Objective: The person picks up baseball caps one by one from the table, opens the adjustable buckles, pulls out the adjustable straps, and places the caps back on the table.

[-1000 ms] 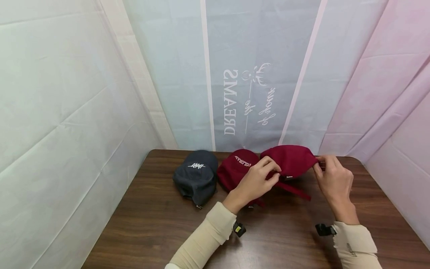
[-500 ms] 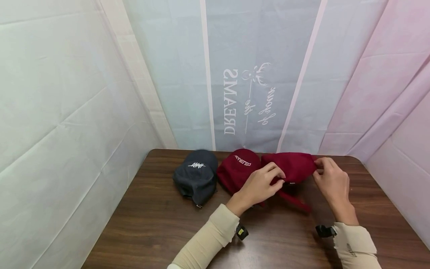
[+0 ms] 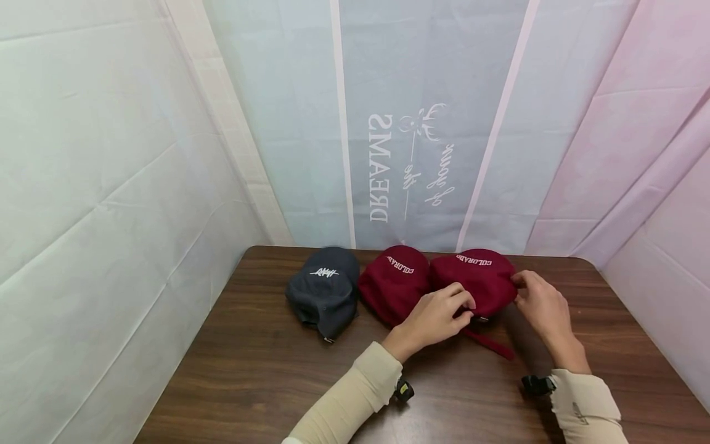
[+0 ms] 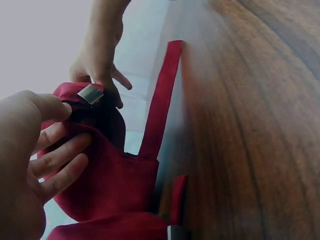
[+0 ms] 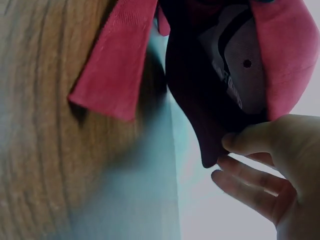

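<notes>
Both hands are at the rightmost dark red baseball cap (image 3: 477, 280), lettered COLORADO in white. My left hand (image 3: 435, 317) pinches the cap's back edge beside a metal buckle (image 4: 91, 94), thumb on the inside and fingers spread over the outside. Between thumb and fingers, my right hand (image 3: 546, 308) pinches the brim (image 5: 207, 135) near its edge. The cap's opening faces me, and a loose red strap (image 4: 162, 100) trails from it toward the table. Touching it on the left is a second red COLORADO cap (image 3: 391, 287), partly behind my left hand.
A dark navy cap (image 3: 324, 293) with white lettering lies left of the red caps. All three sit along the far edge of a brown wooden table (image 3: 249, 370), with a printed fabric backdrop (image 3: 421, 74) right behind and pale cloth at both sides.
The held cap has come down and turned, so its COLORADO lettering now faces up into view. My hands have lowered a little toward the table, the right one shifting slightly left.
</notes>
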`<state>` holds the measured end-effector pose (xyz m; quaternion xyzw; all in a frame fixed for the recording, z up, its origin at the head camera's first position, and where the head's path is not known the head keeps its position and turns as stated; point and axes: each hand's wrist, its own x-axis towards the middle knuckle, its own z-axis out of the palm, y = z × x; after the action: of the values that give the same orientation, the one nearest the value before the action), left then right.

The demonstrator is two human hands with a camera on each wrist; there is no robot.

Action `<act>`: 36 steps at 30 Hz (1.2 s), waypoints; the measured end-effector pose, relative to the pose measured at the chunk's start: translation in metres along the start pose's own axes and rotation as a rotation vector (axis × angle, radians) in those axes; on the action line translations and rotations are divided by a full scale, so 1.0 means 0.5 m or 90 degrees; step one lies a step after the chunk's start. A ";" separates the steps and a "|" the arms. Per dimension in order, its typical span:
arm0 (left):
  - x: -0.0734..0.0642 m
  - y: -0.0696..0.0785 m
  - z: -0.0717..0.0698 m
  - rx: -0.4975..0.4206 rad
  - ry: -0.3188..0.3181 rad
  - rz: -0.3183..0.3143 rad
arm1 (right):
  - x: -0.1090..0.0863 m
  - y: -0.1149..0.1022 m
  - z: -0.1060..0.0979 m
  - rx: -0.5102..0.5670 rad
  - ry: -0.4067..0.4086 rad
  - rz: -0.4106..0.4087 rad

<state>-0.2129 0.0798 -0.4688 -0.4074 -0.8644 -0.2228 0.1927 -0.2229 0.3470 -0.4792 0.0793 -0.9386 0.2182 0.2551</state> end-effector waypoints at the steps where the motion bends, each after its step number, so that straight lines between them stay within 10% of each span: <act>1: 0.000 0.000 0.003 0.003 -0.007 0.001 | -0.001 0.003 0.001 -0.003 -0.017 0.005; 15: -0.011 0.008 0.045 0.015 -0.230 -0.051 | -0.007 0.015 0.020 -0.001 -0.254 0.071; 36: -0.038 -0.016 -0.006 -0.038 -0.229 0.002 | -0.012 0.018 0.024 0.004 -0.263 0.072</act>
<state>-0.2075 0.0619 -0.4781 -0.4474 -0.8774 -0.1718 0.0232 -0.2254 0.3501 -0.4949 0.0705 -0.9732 0.2143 0.0445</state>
